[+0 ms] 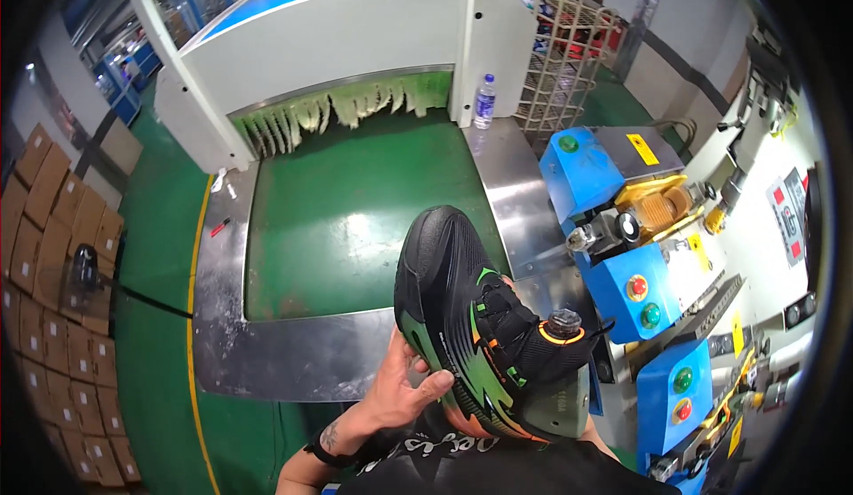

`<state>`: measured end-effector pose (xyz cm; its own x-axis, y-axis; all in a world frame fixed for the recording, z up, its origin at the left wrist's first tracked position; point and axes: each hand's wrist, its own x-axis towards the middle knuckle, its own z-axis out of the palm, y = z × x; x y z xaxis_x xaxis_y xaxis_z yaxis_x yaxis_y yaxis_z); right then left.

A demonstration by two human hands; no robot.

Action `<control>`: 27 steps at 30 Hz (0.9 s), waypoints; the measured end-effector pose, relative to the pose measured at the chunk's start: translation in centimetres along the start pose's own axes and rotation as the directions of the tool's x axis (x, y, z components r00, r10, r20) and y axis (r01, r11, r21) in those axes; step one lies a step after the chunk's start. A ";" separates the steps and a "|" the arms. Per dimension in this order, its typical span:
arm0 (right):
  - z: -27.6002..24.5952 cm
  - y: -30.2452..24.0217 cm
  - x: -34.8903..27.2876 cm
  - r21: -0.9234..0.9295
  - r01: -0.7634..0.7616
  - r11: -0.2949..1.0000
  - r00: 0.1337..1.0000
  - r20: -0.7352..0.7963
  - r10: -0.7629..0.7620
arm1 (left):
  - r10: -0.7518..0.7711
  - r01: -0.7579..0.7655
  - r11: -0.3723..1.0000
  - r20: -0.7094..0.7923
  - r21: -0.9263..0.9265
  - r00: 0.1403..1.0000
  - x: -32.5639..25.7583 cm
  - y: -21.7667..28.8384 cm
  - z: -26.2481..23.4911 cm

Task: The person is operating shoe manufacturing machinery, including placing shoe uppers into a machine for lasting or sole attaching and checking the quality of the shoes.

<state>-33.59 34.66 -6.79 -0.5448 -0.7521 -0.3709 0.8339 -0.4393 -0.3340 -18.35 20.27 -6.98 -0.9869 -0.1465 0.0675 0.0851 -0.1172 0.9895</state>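
Note:
A black sneaker with green and orange patterning is held up in front of me, toe pointing away and tilted so one side and the laces show. A dark, shiny block, perhaps the top of a shoe last, fills its ankle opening. My left hand grips the sneaker's left side along the sole, thumb toward me and fingers partly hidden beneath. Behind the shoe, my right hand is mostly hidden; a bit of finger shows past its far edge, and the forearm comes in from below.
A green conveyor belt with a metal frame runs under a fringed machine opening. A water bottle and a red marker stand or lie on the frame. Blue control boxes with buttons line the right; cartons are stacked left.

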 end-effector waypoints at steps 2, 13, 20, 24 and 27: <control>0.6 -0.1 0.4 -0.011 -0.044 0.999 0.999 0.019 0.044 | 0.005 -0.009 0.999 -0.084 -0.048 0.996 -0.6 -0.3 0.6; -2.8 1.6 -3.0 -0.010 -0.186 0.983 0.982 0.039 0.186 | -0.203 0.154 0.956 -0.187 -0.250 0.961 -1.6 3.6 0.6; -1.8 2.9 -3.2 0.051 -0.204 0.978 0.979 0.005 0.204 | -0.233 0.174 0.940 -0.180 -0.292 0.956 -2.0 4.0 0.3; -0.8 5.0 -1.8 0.106 -0.184 0.977 0.982 -0.028 0.188 | -0.171 0.117 0.936 -0.141 -0.331 0.975 -2.1 3.7 -0.5; 0.0 6.3 -1.6 0.137 -0.158 0.978 0.985 -0.048 0.165 | -0.135 0.090 0.942 -0.120 -0.323 0.984 -2.1 3.0 -1.0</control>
<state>-27.50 33.07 -8.32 -0.4029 -0.7901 -0.4620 0.9135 -0.3783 -0.1498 -15.93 19.26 -4.30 -0.9658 -0.2461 -0.0822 0.0360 -0.4409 0.8969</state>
